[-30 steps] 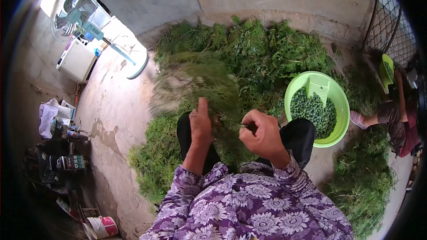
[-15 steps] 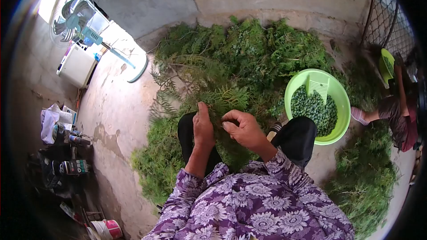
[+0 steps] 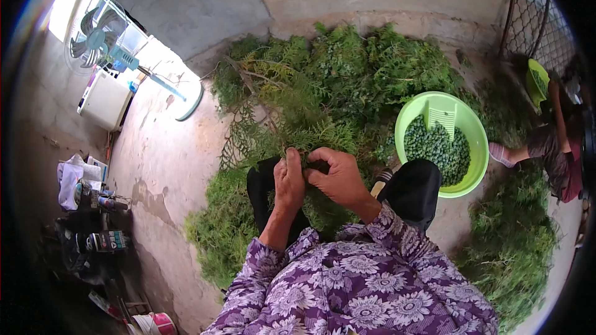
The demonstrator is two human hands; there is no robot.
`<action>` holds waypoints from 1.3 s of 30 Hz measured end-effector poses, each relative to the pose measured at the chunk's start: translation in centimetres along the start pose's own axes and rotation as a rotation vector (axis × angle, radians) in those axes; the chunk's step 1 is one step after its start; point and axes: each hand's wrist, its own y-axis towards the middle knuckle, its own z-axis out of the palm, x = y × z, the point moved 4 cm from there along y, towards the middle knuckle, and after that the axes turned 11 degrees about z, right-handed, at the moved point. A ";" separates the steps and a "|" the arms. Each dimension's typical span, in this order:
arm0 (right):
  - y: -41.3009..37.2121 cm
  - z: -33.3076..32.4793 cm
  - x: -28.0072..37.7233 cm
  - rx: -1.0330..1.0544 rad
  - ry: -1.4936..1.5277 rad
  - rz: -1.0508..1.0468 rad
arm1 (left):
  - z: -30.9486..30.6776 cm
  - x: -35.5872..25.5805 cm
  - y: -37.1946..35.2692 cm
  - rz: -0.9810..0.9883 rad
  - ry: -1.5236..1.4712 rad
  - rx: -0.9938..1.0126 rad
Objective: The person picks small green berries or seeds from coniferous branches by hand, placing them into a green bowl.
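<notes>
My left hand [image 3: 289, 180] grips the stem of a green leafy branch [image 3: 273, 118] that fans out up and to the left over my knees. My right hand [image 3: 335, 177] is right beside it, fingers curled and pinching at the same branch near the left thumb. A lime green basin [image 3: 468, 125] stands to the right of my right knee, holding many small green berries [image 3: 437, 147] and a pale green scoop [image 3: 442, 118]. A large heap of cut green branches [image 3: 366, 71] lies in front of me.
A standing fan [image 3: 102, 40] and a white box [image 3: 105, 99] stand at the far left on the concrete floor. Clutter lies at the lower left. Another person [image 3: 552, 142] sits at the right by a wire fence [image 3: 546, 31], holding a green bowl [image 3: 536, 84]. More foliage [image 3: 509, 242] lies at the right.
The branch was swinging and blurred; now it is held still, spread up and left. My right hand has moved left from its spot apart to meet my left hand on the branch.
</notes>
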 end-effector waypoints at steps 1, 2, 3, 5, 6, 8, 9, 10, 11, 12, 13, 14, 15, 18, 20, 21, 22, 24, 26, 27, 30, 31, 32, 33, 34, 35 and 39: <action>0.0 0.0 0.0 0.003 -0.037 -0.016 | 0.0 -0.1 0.0 0.013 0.044 0.011; 0.0 -0.1 0.1 0.001 -0.035 -0.015 | 0.1 -0.1 0.0 0.012 0.044 0.013; 0.0 -0.2 0.5 -0.014 -0.093 -0.062 | 0.2 -0.3 0.0 0.042 0.058 -0.003; 0.0 -0.3 0.8 -0.030 -0.150 -0.108 | 0.2 -0.4 0.0 0.072 0.070 -0.017; 0.1 -0.4 0.7 -0.046 -0.138 -0.124 | 0.1 -0.1 0.1 0.062 0.076 0.008; 0.2 -0.4 0.6 -0.065 -0.125 -0.142 | 0.2 0.0 0.2 0.053 0.082 0.033; 0.2 -0.4 0.5 -0.082 -0.057 -0.130 | 0.2 -0.1 0.2 0.077 0.084 0.023; 0.2 -0.5 0.4 -0.099 0.010 -0.118 | 0.3 -0.2 0.2 0.100 0.085 0.013; 0.1 -0.7 0.7 -0.100 0.010 -0.118 | 0.3 0.3 0.1 0.101 0.085 0.014; 0.2 -0.8 0.9 -0.052 -0.071 -0.023 | 0.4 1.5 -0.1 0.008 0.012 0.012; 0.3 -0.8 0.8 -0.004 -0.151 0.073 | 0.4 2.3 -0.3 -0.084 -0.061 0.010; 0.4 -0.9 0.8 -0.005 -0.151 0.074 | 0.5 2.1 -0.4 -0.084 -0.061 0.011; 0.5 -0.9 0.9 -0.013 -0.249 0.018 | 0.6 1.6 -0.5 -0.076 -0.068 0.011; 0.4 -1.0 0.7 0.004 -0.467 0.010 | 1.4 2.9 -0.8 0.083 -0.007 -0.130; 0.0 -1.5 -0.2 0.030 -0.587 0.057 | 0.7 2.3 -0.3 0.234 0.062 -0.271; -0.6 -1.6 -1.4 0.192 -0.307 0.168 | -0.3 1.2 0.7 0.033 -0.105 -0.288; -1.3 -1.5 -2.2 0.351 -0.024 0.275 | -1.3 1.1 1.2 -0.170 -0.271 -0.303; -2.3 -2.1 -3.0 0.400 0.280 0.430 | -2.5 1.8 1.8 -0.198 -0.291 -0.261; -2.9 -2.2 -2.9 0.436 0.593 0.578 | -2.7 1.4 2.1 -0.264 -0.477 -0.352; -2.6 -2.7 -1.8 0.437 0.690 0.535 | -2.6 0.4 2.1 -0.265 -0.469 -0.382; -1.7 -3.6 -1.2 0.407 0.832 0.515 | -3.0 1.1 2.2 -0.327 -0.581 -0.341; -1.3 -3.7 -2.3 0.384 0.804 0.508 | -3.1 1.4 2.1 -0.327 -0.580 -0.340; -1.1 -3.7 -2.9 0.364 0.775 0.502 | -3.1 1.6 1.9 -0.334 -0.634 -0.317; -0.9 -3.5 -3.3 0.366 0.778 0.503 | -3.1 1.7 1.8 -0.342 -0.687 -0.295; -0.6 -3.5 -3.6 0.344 0.716 0.516 | -3.1 1.6 1.7 -0.342 -0.684 -0.296; -0.5 -3.5 -3.9 0.321 0.655 0.527 | -2.9 1.5 1.5 -0.390 -0.705 -0.290; 0.0 -2.6 -3.7 0.267 0.553 0.502 | -1.7 0.9 1.2 -0.414 -0.801 -0.221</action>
